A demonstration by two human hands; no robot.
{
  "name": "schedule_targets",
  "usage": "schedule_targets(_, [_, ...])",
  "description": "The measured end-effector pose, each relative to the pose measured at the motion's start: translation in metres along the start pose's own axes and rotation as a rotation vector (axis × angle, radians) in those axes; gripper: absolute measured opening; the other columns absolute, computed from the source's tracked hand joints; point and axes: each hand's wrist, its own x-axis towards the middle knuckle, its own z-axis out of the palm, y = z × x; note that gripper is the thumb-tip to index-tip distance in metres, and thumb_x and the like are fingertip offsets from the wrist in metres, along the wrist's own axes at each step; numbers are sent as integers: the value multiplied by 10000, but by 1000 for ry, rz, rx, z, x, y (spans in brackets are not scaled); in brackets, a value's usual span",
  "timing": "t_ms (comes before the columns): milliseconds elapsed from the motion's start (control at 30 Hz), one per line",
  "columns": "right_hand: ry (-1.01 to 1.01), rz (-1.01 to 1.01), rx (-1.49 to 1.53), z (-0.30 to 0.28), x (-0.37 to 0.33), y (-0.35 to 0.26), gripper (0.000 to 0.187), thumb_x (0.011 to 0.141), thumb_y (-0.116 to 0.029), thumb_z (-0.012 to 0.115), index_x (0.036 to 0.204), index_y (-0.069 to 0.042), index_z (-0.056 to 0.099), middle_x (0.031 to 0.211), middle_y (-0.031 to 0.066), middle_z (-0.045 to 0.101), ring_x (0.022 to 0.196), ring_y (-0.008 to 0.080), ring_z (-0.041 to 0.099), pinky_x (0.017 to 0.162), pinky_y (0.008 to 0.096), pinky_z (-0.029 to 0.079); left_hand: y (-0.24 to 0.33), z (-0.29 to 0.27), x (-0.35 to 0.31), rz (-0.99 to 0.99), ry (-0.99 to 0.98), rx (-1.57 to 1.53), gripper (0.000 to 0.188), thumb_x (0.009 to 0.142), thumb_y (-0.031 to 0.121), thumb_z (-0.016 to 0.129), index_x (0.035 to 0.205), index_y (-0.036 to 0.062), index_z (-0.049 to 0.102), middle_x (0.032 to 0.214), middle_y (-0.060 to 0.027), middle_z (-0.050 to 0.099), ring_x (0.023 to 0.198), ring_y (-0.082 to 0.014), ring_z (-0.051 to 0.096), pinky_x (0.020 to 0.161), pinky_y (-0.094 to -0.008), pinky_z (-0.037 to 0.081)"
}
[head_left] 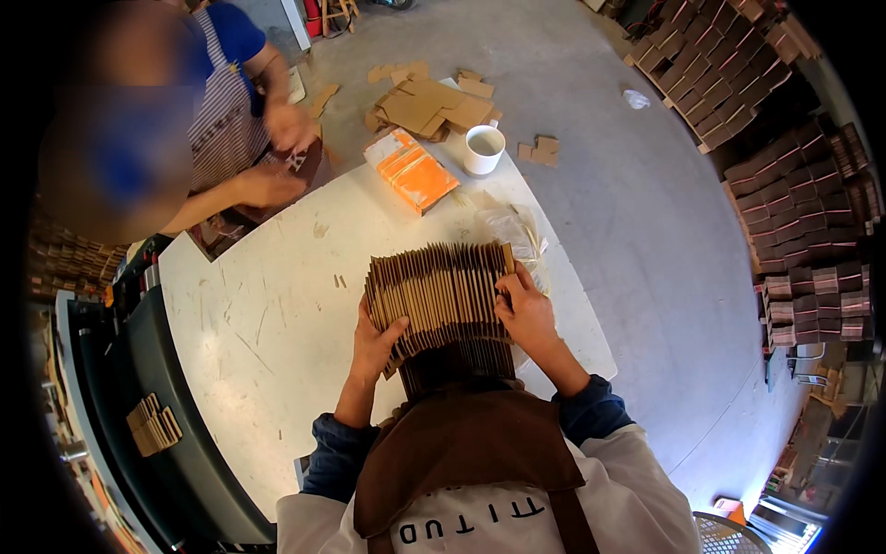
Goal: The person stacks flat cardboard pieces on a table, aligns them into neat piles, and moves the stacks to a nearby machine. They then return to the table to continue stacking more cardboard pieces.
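A long row of flat brown cardboard pieces (438,291) stands on edge on the white table in front of me, slightly fanned at the top. My left hand (377,342) presses on its left end, thumb over the near side. At the right end my right hand (526,309) grips the outermost pieces with curled fingers. Between the two hands the row is squeezed together. More dark cardboard edges (459,362) show below it, close to my brown apron (461,443), which hides the rest.
Beyond the row, an orange and white box (411,171), a white mug (484,150) and a crumpled clear plastic bag (512,226) lie on the table (249,323). A co-worker (231,120) works at the far left. At left runs a black conveyor (180,388); stacked cardboard (711,74) stands at right.
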Motion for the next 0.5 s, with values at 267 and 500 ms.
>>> schedule_targets(267, [45, 20, -16, 6, 0, -10, 208, 831, -217, 659, 978, -87, 589, 1283, 207, 528, 875, 408, 632, 717, 482, 532, 5, -3, -3, 1, 6, 0, 771, 809, 161, 722, 1397, -70, 281, 1229, -171, 560, 1103, -228, 574, 954, -344, 472])
schedule_targets(500, [-45, 156, -120, -6, 4, -34, 491, 747, -391, 753, 1040, -43, 567, 1203, 208, 512, 1058, 416, 539, 876, 509, 471, 7, -2, -3, -12, 11, -41, 784, 812, 160, 722, 1400, -84, 264, 1242, -180, 548, 1115, -230, 569, 959, -340, 471])
